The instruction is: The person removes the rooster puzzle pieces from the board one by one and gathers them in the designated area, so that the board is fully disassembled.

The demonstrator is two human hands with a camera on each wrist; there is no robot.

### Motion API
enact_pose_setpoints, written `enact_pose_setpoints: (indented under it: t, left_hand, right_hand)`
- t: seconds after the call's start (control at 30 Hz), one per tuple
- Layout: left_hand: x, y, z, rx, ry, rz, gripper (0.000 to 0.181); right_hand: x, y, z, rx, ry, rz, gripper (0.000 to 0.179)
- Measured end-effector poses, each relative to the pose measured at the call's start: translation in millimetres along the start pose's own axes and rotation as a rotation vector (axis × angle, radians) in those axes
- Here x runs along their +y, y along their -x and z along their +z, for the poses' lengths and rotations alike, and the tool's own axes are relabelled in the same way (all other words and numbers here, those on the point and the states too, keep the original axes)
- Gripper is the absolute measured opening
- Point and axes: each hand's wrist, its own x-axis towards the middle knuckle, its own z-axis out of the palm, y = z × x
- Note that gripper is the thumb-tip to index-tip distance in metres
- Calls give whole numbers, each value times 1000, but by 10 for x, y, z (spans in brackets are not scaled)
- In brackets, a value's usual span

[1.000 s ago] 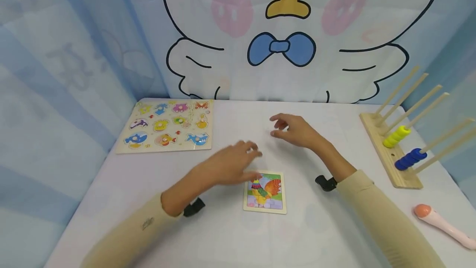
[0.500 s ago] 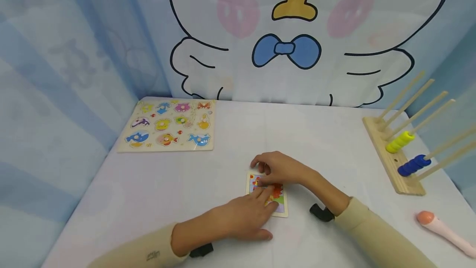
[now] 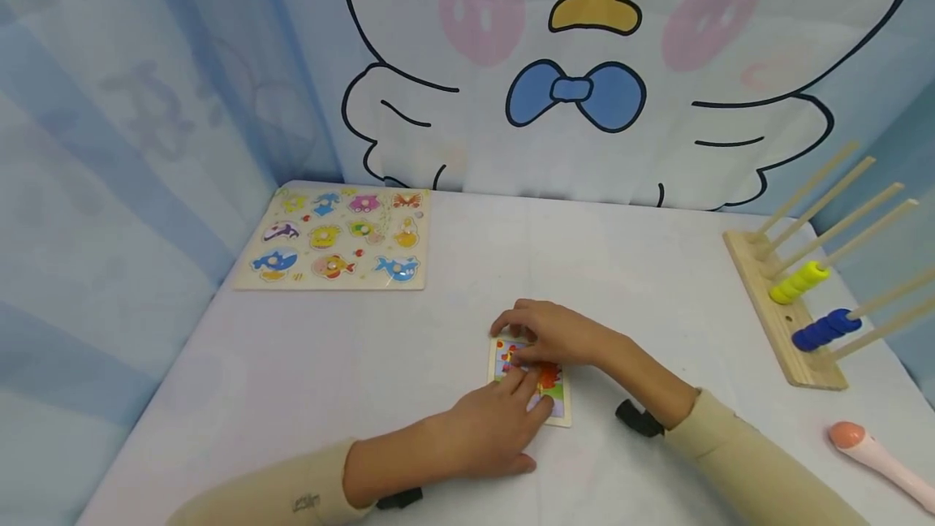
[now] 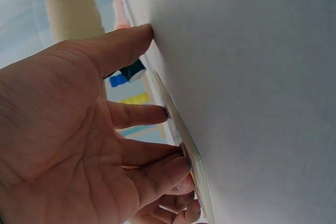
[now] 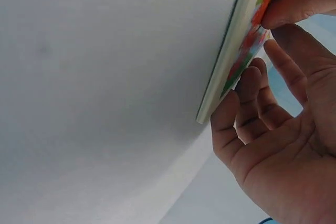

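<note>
A small square jigsaw puzzle (image 3: 561, 406) with a bright picture and a pale wooden frame lies flat on the white table, partly covered by both hands. My left hand (image 3: 497, 428) reaches over it from the near left. Its fairly straight fingertips touch the picture, while the thumb points away, off the frame, in the left wrist view. My right hand (image 3: 558, 333) holds the puzzle at its far edge. In the right wrist view its curled fingers (image 5: 226, 114) meet the frame's edge, and the thumb lies over the picture.
A wooden peg puzzle (image 3: 336, 242) with sea animals lies at the back left. On the right stands a wooden peg rack (image 3: 782, 311) with yellow beads (image 3: 799, 282) and blue beads (image 3: 825, 329). A pink wand (image 3: 876, 459) with an orange tip lies in front of it.
Both hands have come down from above the table onto the jigsaw puzzle. The left hand moved nearer and slightly right, the right hand nearer and left. Over the last half second they barely move.
</note>
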Motion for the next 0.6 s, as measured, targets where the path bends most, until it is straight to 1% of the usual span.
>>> enact_pose_setpoints:
  t: [0.17, 0.47, 0.6]
  left_hand:
    - [-4, -6, 2, -7, -5, -2, 76]
    - [-1, 10, 4, 21, -22, 6, 72]
    - [0, 10, -3, 22, -27, 7, 72]
  right_hand:
    - [-29, -39, -30, -38, 8, -12, 31]
    - [-39, -94, -79, -84, 19, -32, 26]
    - [-48, -118, -95, -98, 11, -27, 25]
